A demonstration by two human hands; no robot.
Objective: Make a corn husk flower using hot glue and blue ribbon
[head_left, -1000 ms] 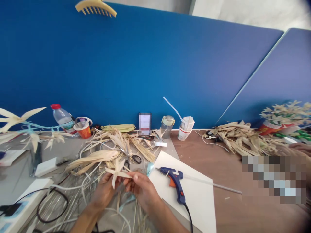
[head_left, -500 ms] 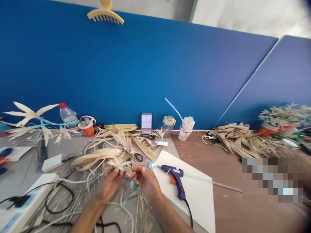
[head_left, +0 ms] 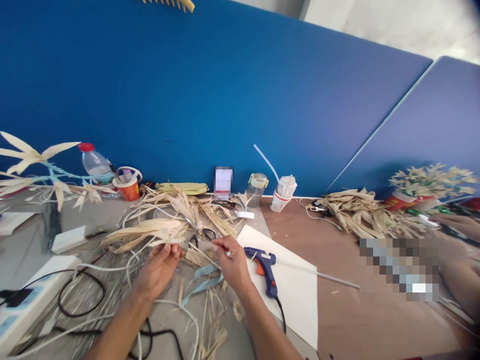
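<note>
My left hand is closed in a pinch beside the heap of dry corn husks; a small pale bit shows at its fingertips, too blurred to name. My right hand has its thumb and fingers together to the right, apart from the left. A thin pale strip runs toward its palm, and I cannot tell if it is held. Beyond the hands lie scissors with black handles. Light blue ribbon rests below, between my wrists. Right of my right hand a blue glue gun lies on white board.
A white power strip and tangled cables are at left. Husk flowers on a blue stem lean near a bottle. A phone, jar and cup line the partition. Another person's arm reaches in at right.
My hands have moved apart, the right one away from the left. The view has tipped down and shifted slightly. The other person's hand at the right shows more clearly.
</note>
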